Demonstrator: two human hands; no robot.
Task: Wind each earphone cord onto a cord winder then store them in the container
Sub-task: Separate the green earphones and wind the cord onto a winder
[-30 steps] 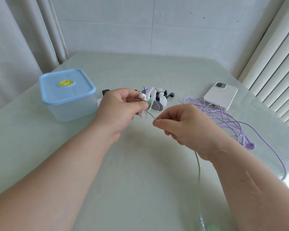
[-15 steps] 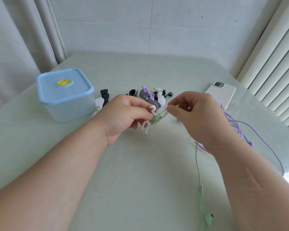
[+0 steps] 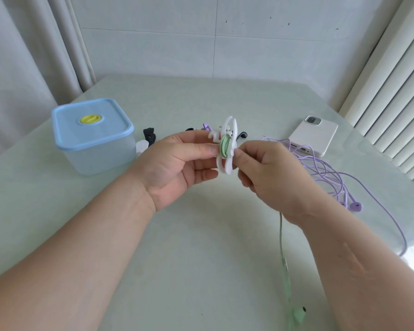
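Pale, smooth tabletop (image 3: 201,259) lies under both hands. Above it the left hand (image 3: 175,163) pinches, thumb against fingertips, a thin white plastic cord winder (image 3: 226,166), with a mint-green rubbery earphone cord (image 3: 224,145) coiled round its waist. The right hand (image 3: 270,173) pinches that cord just beside the winder; the loose tail hangs below its wrist. Light, limp, likely springy: I'd grip the winder's flat faces and keep the cord taut. A blue-lidded translucent plastic container (image 3: 93,139) stands beyond the left knuckles.

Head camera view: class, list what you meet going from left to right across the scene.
container → left hand → white winder wound with green cord → right hand → phone → purple earbud
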